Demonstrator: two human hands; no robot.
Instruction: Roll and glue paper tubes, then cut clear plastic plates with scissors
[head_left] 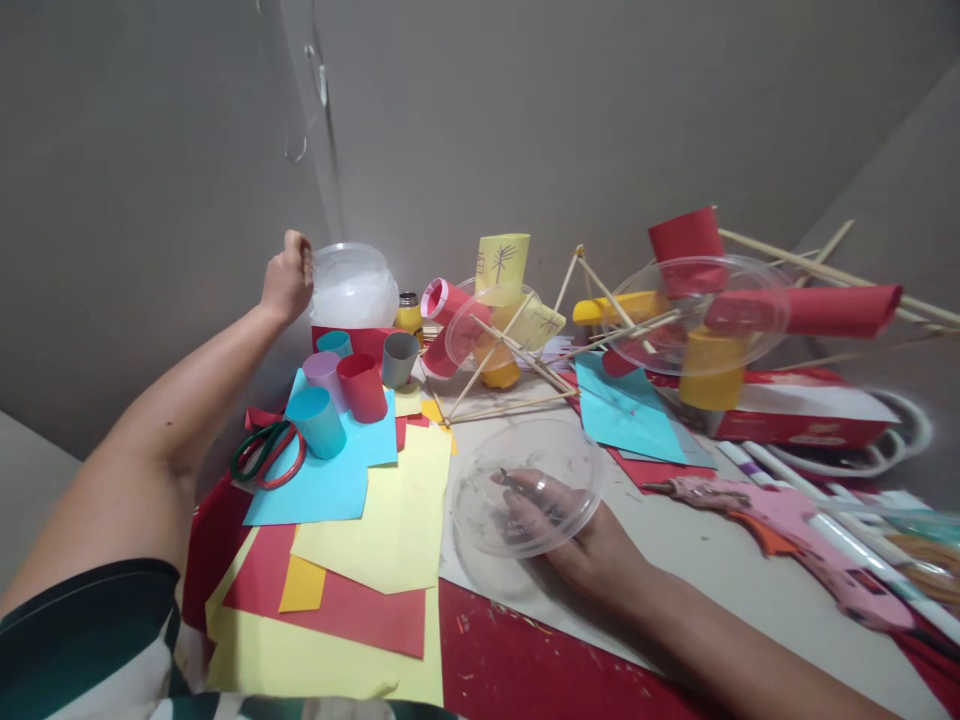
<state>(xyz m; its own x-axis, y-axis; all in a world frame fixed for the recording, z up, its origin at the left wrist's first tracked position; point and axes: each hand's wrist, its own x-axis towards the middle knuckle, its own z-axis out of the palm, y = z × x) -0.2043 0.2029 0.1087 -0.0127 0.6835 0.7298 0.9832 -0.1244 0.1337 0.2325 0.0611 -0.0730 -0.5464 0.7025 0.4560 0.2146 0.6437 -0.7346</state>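
My right hand [559,515] holds a round clear plastic lid [487,535] just above the white sheet on the table. Its curled fingers show through the plastic, with a small dark mark near the fingertips. Raised at the far left, my left hand [289,275] is closed beside a stack of translucent plastic containers [356,290]. Whether its fingers grip anything there is hidden. Below it stand several rolled paper tubes: a red one [362,388], a blue one [315,420], a purple one [322,370] and a grey one [400,358].
Green and red scissors [279,465] lie at the left by layered coloured paper [382,520]. Behind the lid stand stick frames with clear discs and paper tubes, including a yellow tube [501,268] and a red tube [840,310]. A pink glue gun [795,530] lies at right.
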